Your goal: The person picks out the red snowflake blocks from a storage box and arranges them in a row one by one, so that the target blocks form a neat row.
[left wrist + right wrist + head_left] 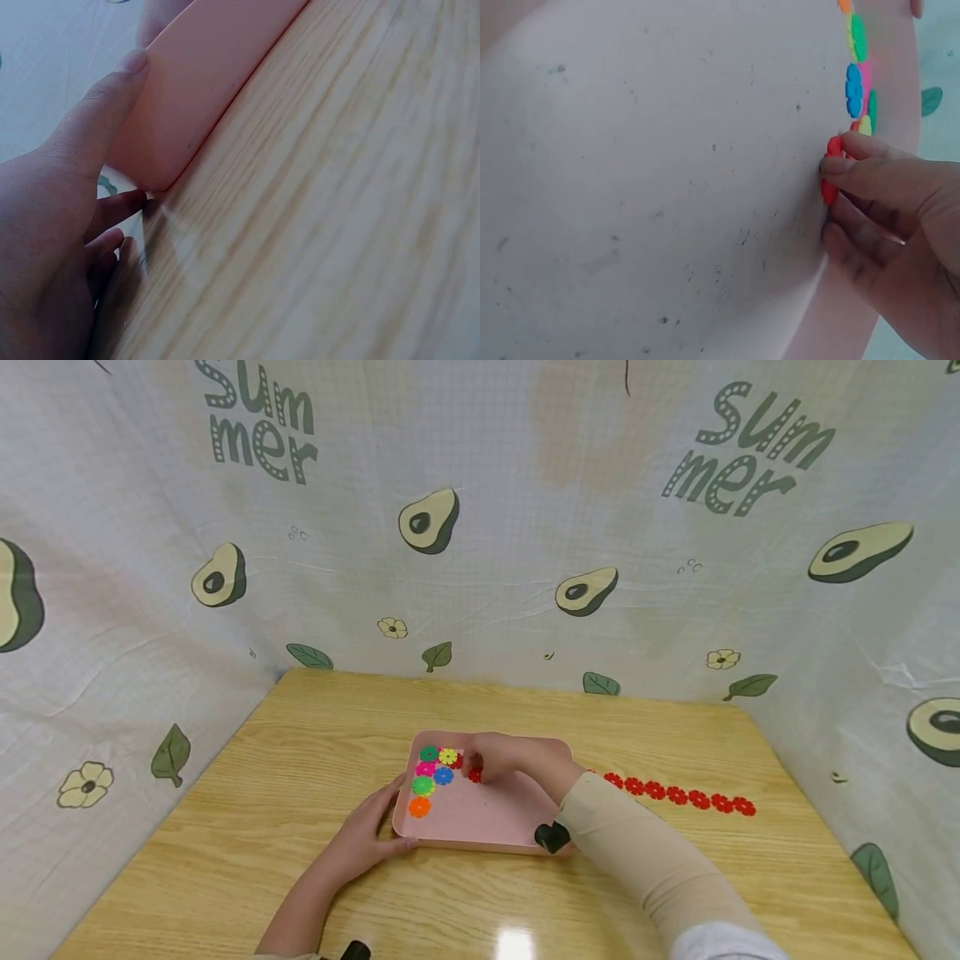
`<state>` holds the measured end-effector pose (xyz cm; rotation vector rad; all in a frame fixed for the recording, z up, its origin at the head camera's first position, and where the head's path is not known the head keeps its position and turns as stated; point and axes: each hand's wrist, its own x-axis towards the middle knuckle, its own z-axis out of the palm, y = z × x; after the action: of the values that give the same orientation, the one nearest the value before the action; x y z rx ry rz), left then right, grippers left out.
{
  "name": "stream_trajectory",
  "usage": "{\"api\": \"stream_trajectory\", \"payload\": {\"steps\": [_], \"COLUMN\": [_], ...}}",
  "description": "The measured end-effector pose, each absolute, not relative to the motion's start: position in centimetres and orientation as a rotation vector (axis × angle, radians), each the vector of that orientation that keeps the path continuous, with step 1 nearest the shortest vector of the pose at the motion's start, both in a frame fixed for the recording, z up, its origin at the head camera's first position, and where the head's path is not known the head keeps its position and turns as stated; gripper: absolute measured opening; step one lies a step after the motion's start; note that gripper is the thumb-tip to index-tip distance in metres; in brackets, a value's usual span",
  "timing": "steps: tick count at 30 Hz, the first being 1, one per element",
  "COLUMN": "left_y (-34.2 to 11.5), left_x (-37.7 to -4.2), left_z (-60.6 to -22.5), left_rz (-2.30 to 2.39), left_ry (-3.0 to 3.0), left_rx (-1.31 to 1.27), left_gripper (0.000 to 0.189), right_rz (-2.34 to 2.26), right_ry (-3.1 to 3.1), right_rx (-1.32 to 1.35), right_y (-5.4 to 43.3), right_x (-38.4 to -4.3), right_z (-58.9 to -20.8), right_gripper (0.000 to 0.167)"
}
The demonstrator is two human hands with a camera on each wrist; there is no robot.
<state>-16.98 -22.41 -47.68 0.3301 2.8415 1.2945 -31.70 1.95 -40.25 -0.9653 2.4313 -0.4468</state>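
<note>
A shallow pink tray (495, 827) sits on the table, its near left corner held by my left hand (367, 827). In the left wrist view the thumb (112, 101) lies along the tray's outer wall, with the other fingers around the corner. My right hand (498, 756) reaches inside the tray and pinches a red flower-shaped plastic disc (830, 187) between thumb and fingers. Near it, along the tray's left side, lie several more discs, among them a blue disc (443, 776), a yellow disc (447, 756), an orange disc (420, 807) and a pink disc (426, 769).
A line of several red discs (677, 796) runs across the wooden table (300, 760) to the right of the tray; my right forearm hides its left end. Behind the table hangs a curtain (495, 527) printed with avocados.
</note>
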Motion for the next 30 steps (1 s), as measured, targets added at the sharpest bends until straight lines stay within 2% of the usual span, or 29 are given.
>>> {"api": "stream_trajectory", "payload": {"steps": [11,25,30], "left_y": [-22.0,-22.3,-22.5], "left_x": [-17.2,-16.9,-16.9], "left_z": [-47.7,-47.3,-47.5], "left_rz": [1.276,1.29,1.283], "left_ry": [2.831,2.81,2.814], "left_rx": [0.356,0.316,0.315], "left_gripper": [0.1,0.102,0.102], "right_rz": [-0.465,-0.339,-0.249], "right_ry": [2.37,2.46,2.472], "right_rx": [-0.896,-0.888,-0.925], "right_y": [3.3,5.0,5.6], "right_x": [-31.4,-30.1,-29.7], "right_z": [-40.0,-39.4,-39.5], "right_gripper": [0.021,0.019,0.023]}}
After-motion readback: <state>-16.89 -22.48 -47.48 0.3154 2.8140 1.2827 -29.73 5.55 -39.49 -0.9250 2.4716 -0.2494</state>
